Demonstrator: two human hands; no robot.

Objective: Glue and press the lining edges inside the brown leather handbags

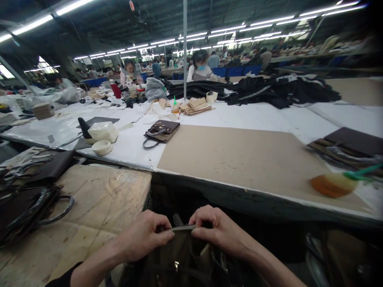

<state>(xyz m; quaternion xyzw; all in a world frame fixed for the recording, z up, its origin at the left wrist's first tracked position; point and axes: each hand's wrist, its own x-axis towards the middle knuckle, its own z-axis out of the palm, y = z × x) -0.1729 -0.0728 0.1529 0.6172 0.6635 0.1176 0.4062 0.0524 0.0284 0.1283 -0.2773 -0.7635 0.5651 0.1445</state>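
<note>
Dark olive-brown bag (175,249) w/ gold-coloured fitting (176,266) is held in front of white-topped counter (248,115), its rim pinched by L hand (145,232) & R hand (216,229). On counter, flat tan sheet (233,155) is laid, w/ amber-filled translucent bottle (333,184) at R end.

The bag (169,255) looks like matt, dark cloth with a shiny metal clasp (176,266). The sheet (233,155) is smooth, matt brown paper or card; the stand (101,195) has a creased, stained, faintly glossy covering. The bottle (333,185) is translucent plastic, the pole (184,48) smooth metal, the pile (263,91) soft black cloth.
</note>
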